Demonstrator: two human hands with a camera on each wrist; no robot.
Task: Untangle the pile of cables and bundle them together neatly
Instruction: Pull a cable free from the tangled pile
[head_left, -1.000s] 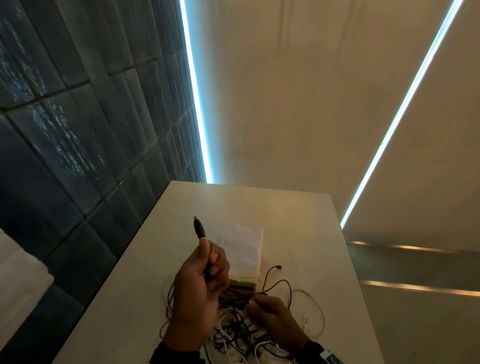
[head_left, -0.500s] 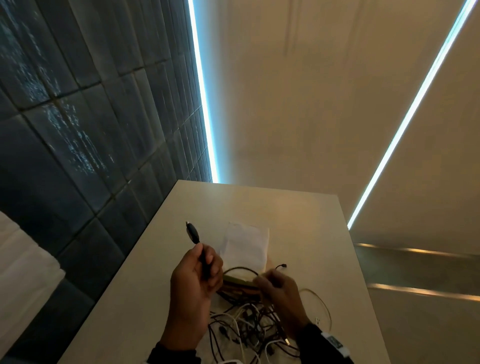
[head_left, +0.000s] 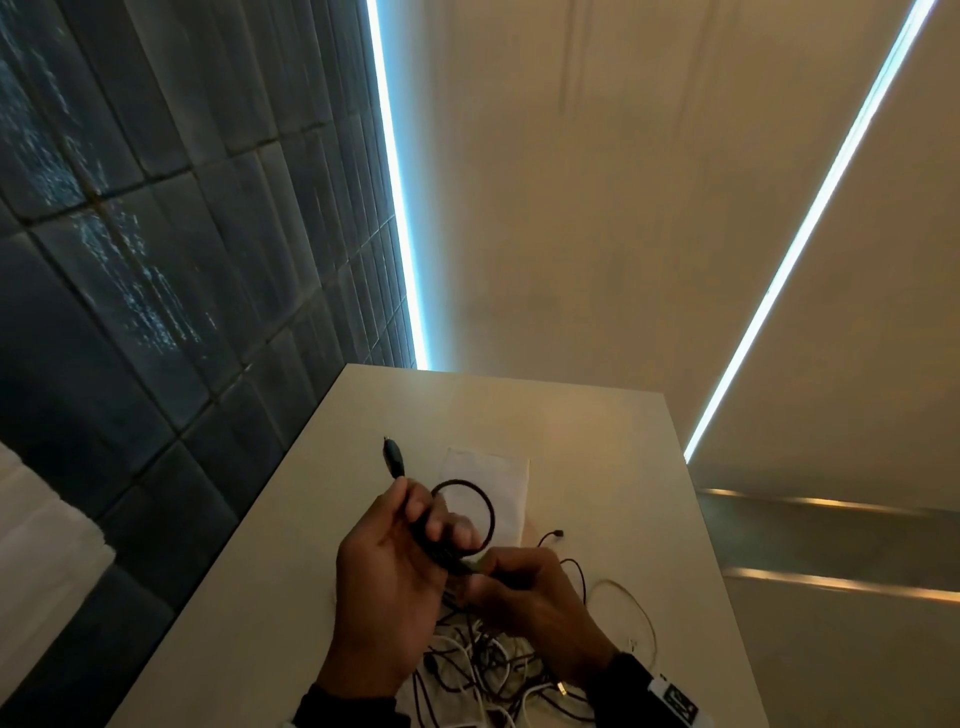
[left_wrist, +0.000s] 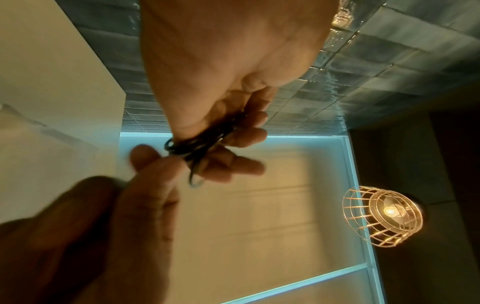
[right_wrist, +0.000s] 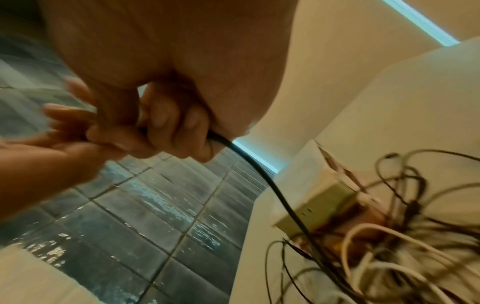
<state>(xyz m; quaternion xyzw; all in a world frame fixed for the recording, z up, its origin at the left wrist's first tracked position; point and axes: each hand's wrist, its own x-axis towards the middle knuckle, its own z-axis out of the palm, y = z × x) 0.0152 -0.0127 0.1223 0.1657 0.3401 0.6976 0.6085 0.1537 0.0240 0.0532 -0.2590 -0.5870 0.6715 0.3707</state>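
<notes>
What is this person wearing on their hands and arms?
Both hands are bare: left hand, right hand. Dark long sleeves reach both wrists. On the right wrist sits a white strapped device with a dark face. No gloves or rings show.

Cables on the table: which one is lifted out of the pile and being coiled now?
The thick black cable. The left hand holds its loop with the plug pointing up, and the right hand feeds it. The thin black and white cables lie tangled on the table.

We are facing a pale table (head_left: 597, 431) at six o'clock; dark glossy tiles (head_left: 156, 260) are covering the wall at nine o'clock, light strips (head_left: 397, 208) are glowing (bluish-white), a wire-cage lamp (left_wrist: 383, 216) is burning.
</notes>
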